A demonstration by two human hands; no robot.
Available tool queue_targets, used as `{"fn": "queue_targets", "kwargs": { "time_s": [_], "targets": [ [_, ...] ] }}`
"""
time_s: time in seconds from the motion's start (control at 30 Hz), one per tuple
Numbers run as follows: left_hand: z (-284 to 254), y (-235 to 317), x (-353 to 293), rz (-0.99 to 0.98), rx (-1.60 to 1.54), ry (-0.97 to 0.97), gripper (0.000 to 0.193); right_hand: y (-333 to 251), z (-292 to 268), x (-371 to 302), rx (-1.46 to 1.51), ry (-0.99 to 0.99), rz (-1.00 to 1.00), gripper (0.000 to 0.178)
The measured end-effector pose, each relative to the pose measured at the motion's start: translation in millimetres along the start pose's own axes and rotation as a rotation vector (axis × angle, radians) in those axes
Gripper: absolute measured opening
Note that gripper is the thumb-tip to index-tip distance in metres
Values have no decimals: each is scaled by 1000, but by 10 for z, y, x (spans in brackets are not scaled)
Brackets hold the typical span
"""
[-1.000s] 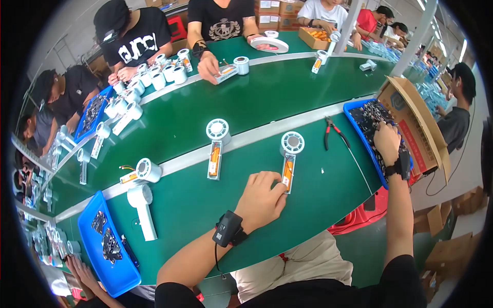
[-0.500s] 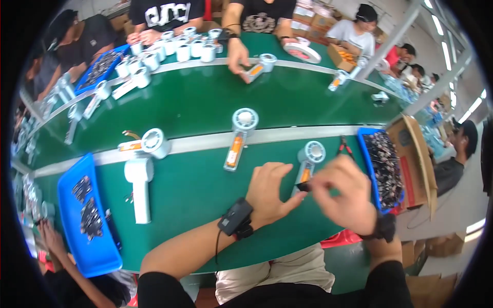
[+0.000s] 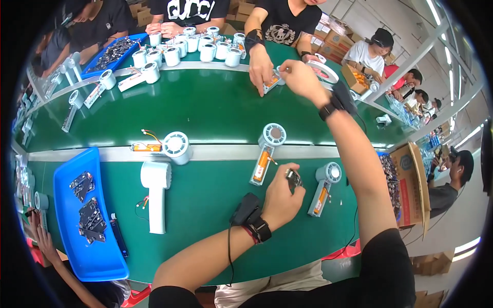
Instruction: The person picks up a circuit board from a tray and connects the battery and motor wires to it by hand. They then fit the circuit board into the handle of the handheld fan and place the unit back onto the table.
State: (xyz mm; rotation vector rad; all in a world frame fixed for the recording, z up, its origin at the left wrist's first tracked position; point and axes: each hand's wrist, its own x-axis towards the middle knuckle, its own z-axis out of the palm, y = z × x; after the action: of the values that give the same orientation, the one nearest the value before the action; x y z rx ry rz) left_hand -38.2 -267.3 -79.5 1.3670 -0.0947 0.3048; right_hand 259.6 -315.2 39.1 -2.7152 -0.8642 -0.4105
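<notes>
My left hand (image 3: pixel 281 201) is closed around a small dark, shiny piece (image 3: pixel 294 178), whose exact kind I cannot make out. Just right of it lies a pale blue handheld fan (image 3: pixel 328 173), its handle uncovered with an orange battery inside; neither hand touches it. Another opened fan (image 3: pixel 272 134) rests beyond my left hand, its head over the grey rail. My right hand (image 3: pixel 305 82) is stretched far across the table, fingertips pinched; what they hold, if anything, is hidden. It hovers beside a co-worker's hand (image 3: pixel 262 72), which is on an opened fan (image 3: pixel 272 84).
At the left stands a blue tray (image 3: pixel 64 205) with dark circuit boards. A closed-handle white fan (image 3: pixel 156 200) and an opened fan (image 3: pixel 176 148) lie beside it. Many fans (image 3: pixel 173 56) crowd the far side. A cardboard box (image 3: pixel 413 179) stands at the right, past a parts tray (image 3: pixel 389 179).
My right hand has left the nearest fan and swung far forward across the rail. My left hand, earlier open beside that fan, now grips the small dark piece. The view has shifted.
</notes>
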Motion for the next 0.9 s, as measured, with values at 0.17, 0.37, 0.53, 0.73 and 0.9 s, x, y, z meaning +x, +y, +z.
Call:
{"fn": "queue_targets", "kwargs": {
  "time_s": [0.17,0.37,0.53,0.73,0.9],
  "targets": [
    [-66,-36,13,-106,43,-63,27,126,530,343,183,-291,228,22],
    [-77,52,36,-140,74,-112,23,170,841,384,139,-316,141,27],
    [-52,45,28,-102,128,-109,23,103,968,112,-31,-159,-130,32],
    [-9,57,13,-27,229,-142,22,-225,969,-181,-397,-142,-323,33],
    [-1,49,5,14,306,-178,21,-455,1155,-5,-829,22,-529,27]
  ]
}}
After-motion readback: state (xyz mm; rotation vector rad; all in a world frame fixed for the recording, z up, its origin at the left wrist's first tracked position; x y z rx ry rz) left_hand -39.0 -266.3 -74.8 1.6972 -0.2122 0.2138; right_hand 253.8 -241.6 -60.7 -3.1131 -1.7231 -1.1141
